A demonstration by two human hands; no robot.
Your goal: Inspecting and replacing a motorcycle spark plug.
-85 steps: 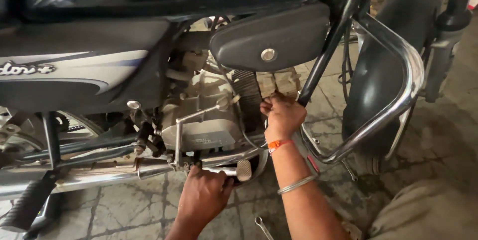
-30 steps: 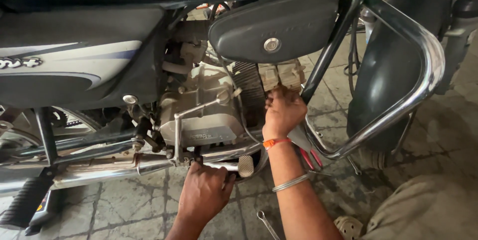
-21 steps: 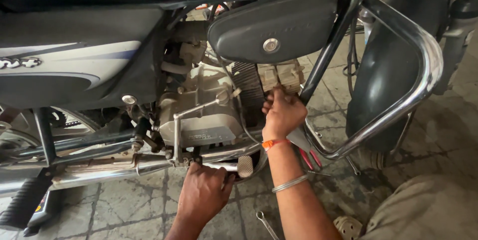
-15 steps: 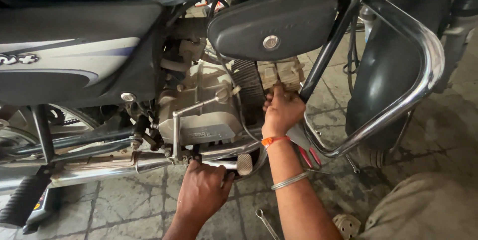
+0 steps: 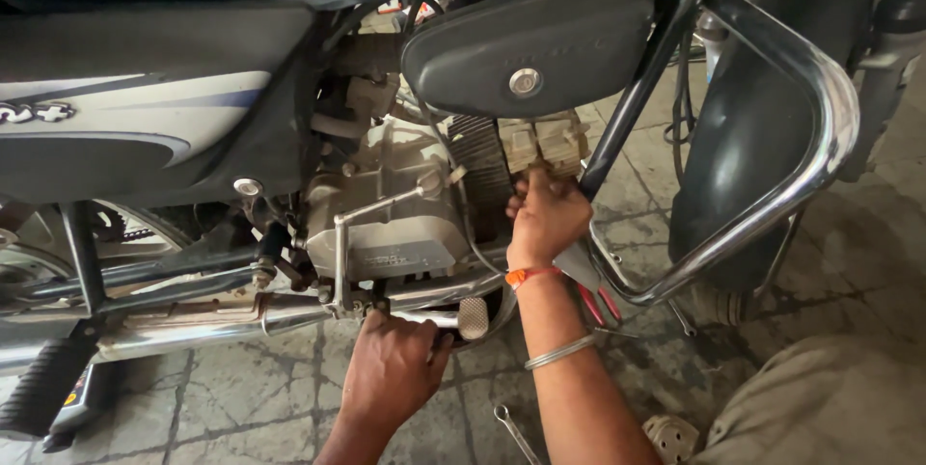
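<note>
The left hand (image 5: pixel 394 374) is closed around the chrome brake pedal lever (image 5: pixel 453 315) beneath the grey finned metal engine (image 5: pixel 405 205). The right hand (image 5: pixel 547 217) is closed into a fist against the engine's cylinder head, beside the black frame tube (image 5: pixel 641 79). A steel spanner (image 5: pixel 511 431) lies on the stone floor (image 5: pixel 251 407).

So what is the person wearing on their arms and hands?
Both hands are bare: no gloves, and no sleeves show on the forearms. The right hand has an orange thread tied round the wrist, and further up that forearm sits a thin silver bangle. The left hand and its wrist wear nothing that can be seen. No rings show.
</note>
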